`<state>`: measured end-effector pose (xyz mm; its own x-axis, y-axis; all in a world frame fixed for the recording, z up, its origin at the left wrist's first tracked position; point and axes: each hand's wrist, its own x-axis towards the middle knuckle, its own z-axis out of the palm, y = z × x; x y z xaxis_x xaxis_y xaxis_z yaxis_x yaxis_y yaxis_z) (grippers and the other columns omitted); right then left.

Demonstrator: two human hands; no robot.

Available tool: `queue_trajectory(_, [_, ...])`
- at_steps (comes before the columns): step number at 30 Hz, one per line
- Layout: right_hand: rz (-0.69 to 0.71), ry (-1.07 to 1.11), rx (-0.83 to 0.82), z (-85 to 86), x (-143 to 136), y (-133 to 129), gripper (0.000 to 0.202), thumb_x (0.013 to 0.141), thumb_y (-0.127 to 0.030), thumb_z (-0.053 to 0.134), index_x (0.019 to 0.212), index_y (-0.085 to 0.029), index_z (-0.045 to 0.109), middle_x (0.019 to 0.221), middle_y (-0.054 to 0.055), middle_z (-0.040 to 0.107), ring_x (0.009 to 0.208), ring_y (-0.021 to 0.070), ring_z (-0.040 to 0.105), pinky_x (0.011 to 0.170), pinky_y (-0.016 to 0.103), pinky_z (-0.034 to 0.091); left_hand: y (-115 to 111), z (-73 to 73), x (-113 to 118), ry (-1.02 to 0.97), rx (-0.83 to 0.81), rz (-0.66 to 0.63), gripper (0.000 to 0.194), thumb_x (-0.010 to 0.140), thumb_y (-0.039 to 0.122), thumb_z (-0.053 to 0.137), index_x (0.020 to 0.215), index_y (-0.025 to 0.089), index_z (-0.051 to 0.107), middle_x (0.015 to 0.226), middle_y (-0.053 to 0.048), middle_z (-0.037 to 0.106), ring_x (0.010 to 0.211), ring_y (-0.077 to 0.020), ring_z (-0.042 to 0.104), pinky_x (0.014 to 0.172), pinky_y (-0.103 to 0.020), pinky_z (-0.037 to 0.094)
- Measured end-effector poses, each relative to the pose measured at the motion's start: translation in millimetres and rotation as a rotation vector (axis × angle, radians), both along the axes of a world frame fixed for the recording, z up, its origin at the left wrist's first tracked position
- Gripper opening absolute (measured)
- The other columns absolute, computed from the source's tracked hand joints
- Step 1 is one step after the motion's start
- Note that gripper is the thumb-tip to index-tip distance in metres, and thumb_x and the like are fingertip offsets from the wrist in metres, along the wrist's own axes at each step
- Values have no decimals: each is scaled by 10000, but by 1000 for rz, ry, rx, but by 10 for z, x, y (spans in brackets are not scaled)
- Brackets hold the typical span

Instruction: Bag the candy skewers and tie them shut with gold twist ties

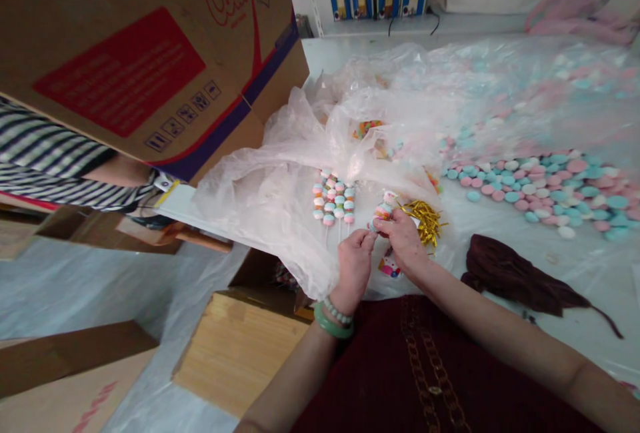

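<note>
My right hand (404, 238) grips a candy skewer (385, 207) of stacked pink, blue and orange pieces. Close beside it, my left hand (356, 256) is closed, fingertips pinched at the lower end of the skewer; what they pinch is too small to make out. Several finished candy skewers (334, 199) on white sticks lie side by side to the left of my hands. A bundle of gold twist ties (426, 221) rests just right of my right hand. Under my hands lies a small colourful card (390, 266).
Pink, blue and white candies (565, 186) spread across the right, partly under clear plastic sheeting (300, 153). A dark brown cloth (515, 273) lies at the right. A large carton (150, 53) stands at the left, with a person's striped sleeve (50, 146) behind it. Open boxes (240, 346) sit below.
</note>
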<state>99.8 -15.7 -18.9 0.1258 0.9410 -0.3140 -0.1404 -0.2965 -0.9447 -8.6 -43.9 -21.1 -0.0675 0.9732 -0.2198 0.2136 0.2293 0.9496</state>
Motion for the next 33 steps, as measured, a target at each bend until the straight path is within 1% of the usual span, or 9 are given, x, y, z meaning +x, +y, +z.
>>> queue_trajectory(3, [105, -327, 52, -10, 154, 104, 264, 815, -425, 491, 756, -190, 598, 731, 29, 654, 680, 171, 593, 641, 287, 460, 45, -44, -96, 129, 155, 100, 254, 827, 352, 552, 645, 179, 595, 605, 15, 534, 612, -114, 465, 597, -242, 364])
queue_trajectory(7, [155, -1122, 101, -36, 398, 363, 220, 858, -275, 475, 898, -158, 656, 992, 135, 679, 931, 252, 608, 804, 352, 440, 145, -105, -186, -42, 17, 198, 244, 790, 349, 555, 618, 176, 547, 517, 48, 427, 501, -90, 375, 501, -229, 307])
queue_trajectory(10, [280, -1263, 78, -122, 468, 536, 187, 825, -192, 512, 855, -135, 688, 953, 165, 691, 891, 262, 624, 774, 344, 433, 186, -76, -163, -220, -109, 229, 207, 747, 326, 581, 620, 171, 528, 474, 72, 364, 425, -60, 291, 435, -210, 230])
queue_trajectory(14, [235, -1172, 156, -194, 526, 552, 211, 803, -176, 499, 781, -192, 708, 854, 86, 707, 820, 231, 622, 719, 320, 431, 208, 25, -143, -388, -247, 241, 167, 718, 285, 587, 626, 170, 508, 434, 92, 306, 361, -37, 203, 381, -202, 126])
queue_trajectory(19, [-86, -515, 256, -34, 622, 329, 145, 743, -275, 578, 804, -201, 686, 639, -9, 640, 564, 161, 559, 562, 281, 431, 264, 52, -140, -527, -404, 238, 169, 717, 302, 608, 693, 148, 542, 463, 82, 391, 335, -16, 209, 365, -192, 90])
queue_trajectory(23, [-139, -235, 225, 153, 478, 107, 83, 710, -283, 642, 762, -219, 632, 597, -22, 613, 500, 150, 540, 521, 279, 434, 286, 61, 18, -574, -420, 148, 182, 694, 287, 648, 683, 142, 538, 481, 79, 414, 334, -6, 231, 359, -186, 97])
queue_trajectory(25, [-32, -241, 213, 164, 354, 13, 61, 724, -287, 638, 716, -230, 617, 569, -29, 590, 513, 152, 544, 544, 282, 439, 278, 87, 121, -602, -398, 99, 203, 692, 288, 657, 656, 151, 513, 485, 79, 419, 331, -6, 239, 353, -188, 104])
queue_trajectory(29, [22, -475, 379, 25, 212, -84, 88, 745, -245, 590, 687, -234, 656, 716, 4, 646, 724, 177, 588, 737, 312, 454, 232, 136, 231, -628, -358, 89, 280, 707, 342, 664, 621, 169, 461, 483, 78, 426, 323, -11, 253, 343, -193, 123])
queue_trajectory(33, [83, -401, 264, -103, 232, -77, 125, 766, -266, 566, 721, -233, 678, 670, -12, 627, 628, 164, 559, 659, 297, 448, 190, 117, 208, -607, -305, 67, 324, 693, 409, 697, 647, 164, 490, 485, 79, 440, 320, -13, 261, 339, -196, 143])
